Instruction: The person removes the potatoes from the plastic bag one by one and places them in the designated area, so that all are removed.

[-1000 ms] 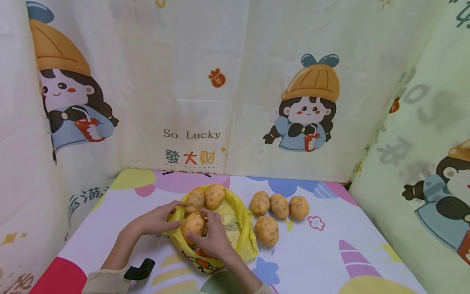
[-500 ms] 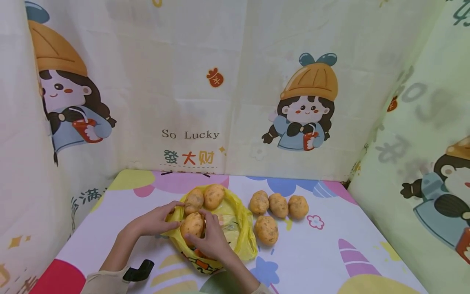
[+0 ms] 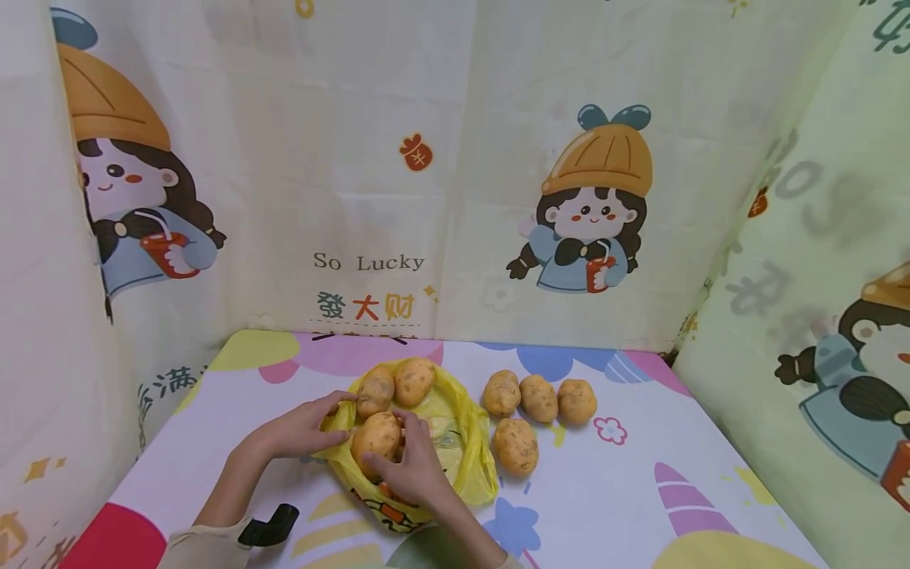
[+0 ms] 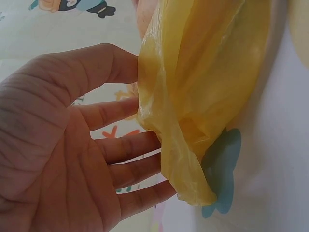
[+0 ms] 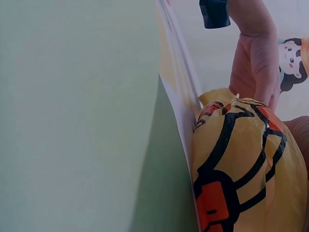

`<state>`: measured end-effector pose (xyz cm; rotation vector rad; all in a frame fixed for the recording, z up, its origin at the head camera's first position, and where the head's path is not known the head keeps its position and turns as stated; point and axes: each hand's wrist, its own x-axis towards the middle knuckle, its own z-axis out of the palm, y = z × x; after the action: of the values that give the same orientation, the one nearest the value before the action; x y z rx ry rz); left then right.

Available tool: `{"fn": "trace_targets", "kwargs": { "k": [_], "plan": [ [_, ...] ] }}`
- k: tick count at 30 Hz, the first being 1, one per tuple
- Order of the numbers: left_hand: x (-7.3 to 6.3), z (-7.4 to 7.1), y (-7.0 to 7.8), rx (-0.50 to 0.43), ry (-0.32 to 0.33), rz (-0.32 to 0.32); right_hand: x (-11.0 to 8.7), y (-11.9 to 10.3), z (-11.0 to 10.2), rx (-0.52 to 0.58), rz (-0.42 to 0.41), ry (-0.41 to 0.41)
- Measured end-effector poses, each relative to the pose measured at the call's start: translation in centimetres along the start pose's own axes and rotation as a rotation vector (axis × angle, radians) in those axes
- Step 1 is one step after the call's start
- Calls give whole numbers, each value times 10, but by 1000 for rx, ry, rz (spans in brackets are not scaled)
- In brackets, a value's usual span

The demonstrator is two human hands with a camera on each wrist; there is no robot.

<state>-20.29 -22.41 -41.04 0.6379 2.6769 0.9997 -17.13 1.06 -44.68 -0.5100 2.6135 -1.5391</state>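
My right grip [image 3: 415, 468] holds a potato [image 3: 377, 435]; the bag [image 3: 476, 465] lies beneath it. My left grip [image 3: 304, 427], wide, touches the bag.

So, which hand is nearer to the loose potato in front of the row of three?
Right. The right hand, at the yellow plastic bag, is left of that potato; the left hand is farther left.

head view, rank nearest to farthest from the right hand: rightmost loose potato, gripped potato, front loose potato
1. Gripped potato, in the right hand
2. Front loose potato, right of the yellow bag
3. Rightmost loose potato, farther right and back
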Motion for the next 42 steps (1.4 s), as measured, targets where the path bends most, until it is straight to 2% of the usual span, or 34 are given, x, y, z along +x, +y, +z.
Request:
{"fn": "trace_targets", "kwargs": {
  "k": [10, 21, 30, 42],
  "plan": [
    [0, 1, 0, 14, 4, 14, -7, -2, -11, 73, 3, 22],
    [0, 0, 1, 7, -1, -5, -20, -9, -27, 159, -10, 23],
    [0, -1, 2, 1, -4, -5, -28, -8, -39, 156, -23, 9],
    [0, 1, -1, 9, 3, 0, -40, -8, -54, 119, -7, 64]
  ]
}}
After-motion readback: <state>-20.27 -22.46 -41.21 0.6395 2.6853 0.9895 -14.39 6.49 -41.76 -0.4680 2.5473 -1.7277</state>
